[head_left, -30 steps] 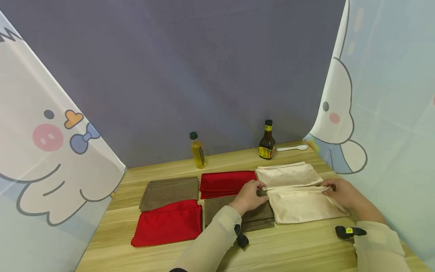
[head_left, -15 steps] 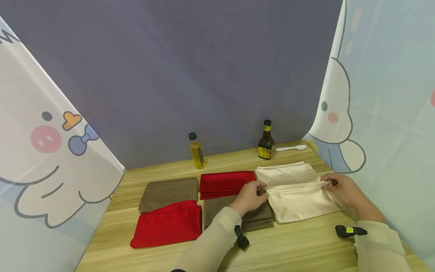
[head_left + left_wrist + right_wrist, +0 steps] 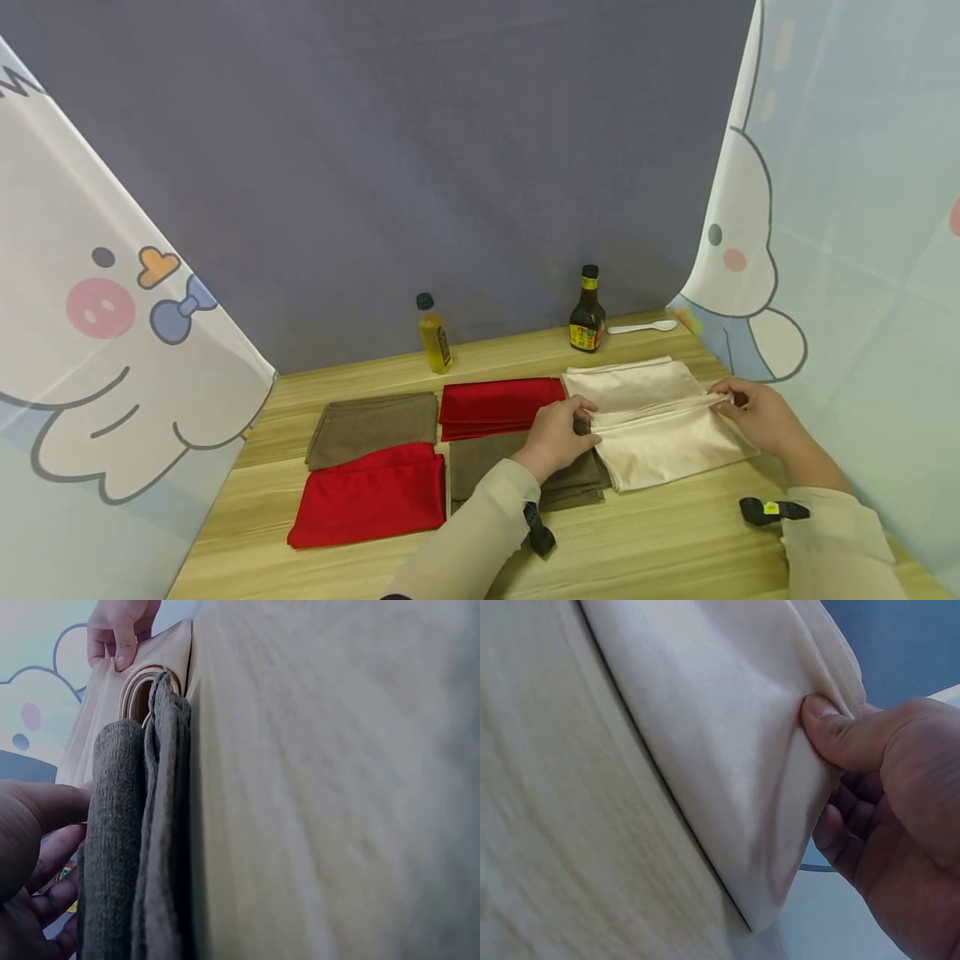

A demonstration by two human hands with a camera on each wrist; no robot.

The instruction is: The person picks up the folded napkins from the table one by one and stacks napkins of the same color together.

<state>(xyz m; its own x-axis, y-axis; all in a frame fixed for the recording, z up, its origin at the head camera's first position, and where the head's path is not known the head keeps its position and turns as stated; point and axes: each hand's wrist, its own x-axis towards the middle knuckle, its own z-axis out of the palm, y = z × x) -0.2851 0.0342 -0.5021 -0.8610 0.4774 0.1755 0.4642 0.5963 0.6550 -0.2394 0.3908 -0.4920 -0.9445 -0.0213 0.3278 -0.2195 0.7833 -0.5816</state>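
Two folded cream satin cloths lie one behind the other at the right. My right hand (image 3: 761,417) pinches the far right corner of the nearer cream cloth (image 3: 667,454), raising that edge a little; the right wrist view shows the thumb (image 3: 832,731) on the fabric. My left hand (image 3: 558,433) is at the same cloth's left end, above a folded brown cloth (image 3: 487,467). Its thumb and index finger show a gap between them. In the left wrist view the brown cloth hides their tips, so whether they pinch is unclear. The farther cream cloth (image 3: 633,387) lies behind.
A red cloth (image 3: 498,404) lies behind the left hand; another red cloth (image 3: 375,500) and a brown cloth (image 3: 371,429) lie left. Along the back stand a yellow oil bottle (image 3: 435,337) and a dark sauce bottle (image 3: 587,312), beside a white spoon (image 3: 645,327). Curtains surround the table.
My right hand has moved slightly up and away, raising and pulling the cream cloth's far right corner. My left hand has shifted slightly to the right along the cloth's end.
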